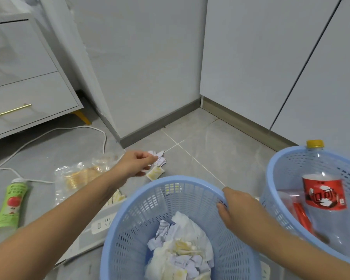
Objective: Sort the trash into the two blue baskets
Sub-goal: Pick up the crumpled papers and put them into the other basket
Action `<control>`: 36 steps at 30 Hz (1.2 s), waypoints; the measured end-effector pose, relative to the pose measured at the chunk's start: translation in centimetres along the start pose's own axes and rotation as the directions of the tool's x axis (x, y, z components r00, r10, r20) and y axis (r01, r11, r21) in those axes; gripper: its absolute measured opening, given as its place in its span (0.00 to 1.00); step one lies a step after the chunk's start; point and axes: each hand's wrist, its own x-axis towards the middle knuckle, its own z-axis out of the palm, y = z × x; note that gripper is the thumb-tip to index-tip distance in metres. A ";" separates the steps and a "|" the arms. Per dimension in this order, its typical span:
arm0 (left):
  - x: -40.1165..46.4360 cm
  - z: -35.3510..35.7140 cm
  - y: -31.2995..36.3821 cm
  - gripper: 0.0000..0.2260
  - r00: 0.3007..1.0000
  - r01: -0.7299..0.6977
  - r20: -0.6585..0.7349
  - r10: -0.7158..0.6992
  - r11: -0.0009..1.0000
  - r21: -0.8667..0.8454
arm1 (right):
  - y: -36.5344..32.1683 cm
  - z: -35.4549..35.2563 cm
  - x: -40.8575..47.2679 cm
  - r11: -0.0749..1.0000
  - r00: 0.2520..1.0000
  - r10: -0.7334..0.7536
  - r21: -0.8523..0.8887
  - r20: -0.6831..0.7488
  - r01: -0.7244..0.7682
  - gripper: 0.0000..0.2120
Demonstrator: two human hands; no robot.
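My left hand reaches out over the floor and pinches a crumpled white paper scrap. A small yellowish scrap lies just below it. My right hand grips the right rim of the near blue basket, which holds crumpled paper and tissue. The second blue basket stands at the right with a clear plastic bottle bearing a red label and a yellow cap. A clear plastic bag and a green bottle lie on the floor to the left.
A white power strip lies on the floor left of the near basket, and a white cable loops toward a grey drawer cabinet at the far left. Grey walls and cabinet doors form a corner behind.
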 end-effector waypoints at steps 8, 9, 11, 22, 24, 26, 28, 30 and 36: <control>7.1 5.2 -6.2 0.26 0.969 -0.216 0.235 0.070 0.701 0.680 | -0.4 -0.8 -0.8 0.995 0.994 0.036 -0.101 0.103 -0.025 0.17; 8.0 5.4 -6.8 0.25 0.960 -0.261 0.268 0.083 0.612 0.746 | -0.4 -0.9 -0.8 0.993 0.993 0.045 -0.112 0.108 -0.032 0.17; 9.0 6.0 -7.9 0.22 0.963 -0.258 0.255 0.087 0.563 0.785 | -0.5 -1.1 -0.8 0.990 0.992 0.045 -0.139 0.114 -0.029 0.18; 8.4 9.1 -8.0 0.10 0.998 -0.033 0.060 -0.029 0.573 0.819 | -0.6 -1.1 -0.8 0.983 0.991 0.052 -0.182 0.126 -0.028 0.18; 7.6 8.6 -8.0 0.09 0.998 -0.051 0.067 -0.006 0.587 0.808 | -0.6 -1.2 -0.8 0.984 0.992 0.039 -0.175 0.117 -0.018 0.18; 7.0 7.8 -8.2 0.05 0.998 -0.063 0.037 0.052 0.720 0.691 | -0.7 -1.2 -0.9 0.987 0.993 0.030 -0.162 0.114 -0.011 0.18; 6.2 6.5 -8.0 0.05 0.995 -0.086 -0.015 0.101 0.908 0.409 | -0.8 -1.0 -0.8 0.988 0.994 0.017 -0.157 0.106 0.000 0.18; 5.2 5.0 -7.1 0.09 0.990 -0.108 -0.074 0.119 0.985 0.134 | -0.7 -0.6 -0.8 0.988 0.996 0.009 -0.153 0.092 0.005 0.18; 0.9 -0.4 -2.2 0.08 0.987 -0.154 -0.104 0.121 0.893 -0.423 | -0.3 -0.3 -0.7 0.991 0.998 -0.003 -0.132 0.059 0.011 0.15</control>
